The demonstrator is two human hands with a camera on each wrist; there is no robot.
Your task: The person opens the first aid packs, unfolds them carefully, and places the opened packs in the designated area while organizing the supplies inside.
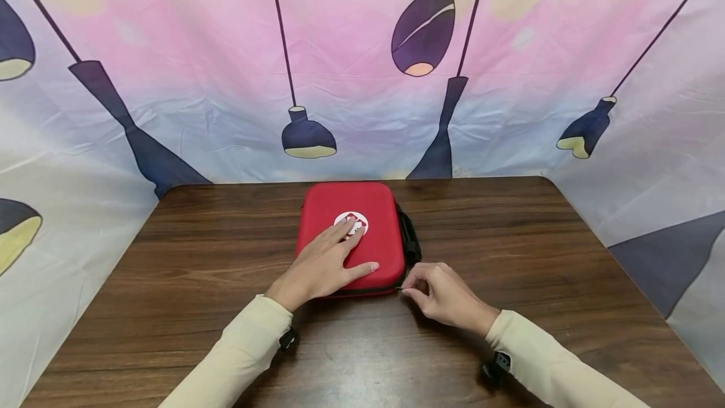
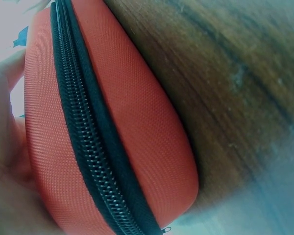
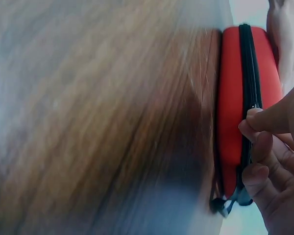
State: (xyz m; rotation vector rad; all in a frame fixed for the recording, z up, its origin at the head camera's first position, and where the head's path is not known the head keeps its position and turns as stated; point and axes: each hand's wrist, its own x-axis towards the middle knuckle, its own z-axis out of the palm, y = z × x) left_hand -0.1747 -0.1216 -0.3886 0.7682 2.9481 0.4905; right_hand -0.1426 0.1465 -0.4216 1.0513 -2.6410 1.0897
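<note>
A red zip case (image 1: 376, 206) with a white round emblem lies flat on the table, its black zipper (image 2: 90, 132) running around the side. My left hand (image 1: 320, 266) rests on the lid with fingers spread, fingertips over the emblem. At the case's near right corner, my right hand (image 1: 444, 294) pinches the zipper pull (image 1: 401, 288) between thumb and forefinger. The right wrist view shows those fingers (image 3: 257, 120) right at the zipper track, mostly covering the pull. Along the zipper in the left wrist view, the teeth are meshed.
The case has a black handle (image 1: 409, 235) on its right side. Beneath it is a dark brown wooden table (image 1: 226, 244) with rounded far corners. Behind the table hangs a pastel cloth (image 1: 226, 49) printed with lamps.
</note>
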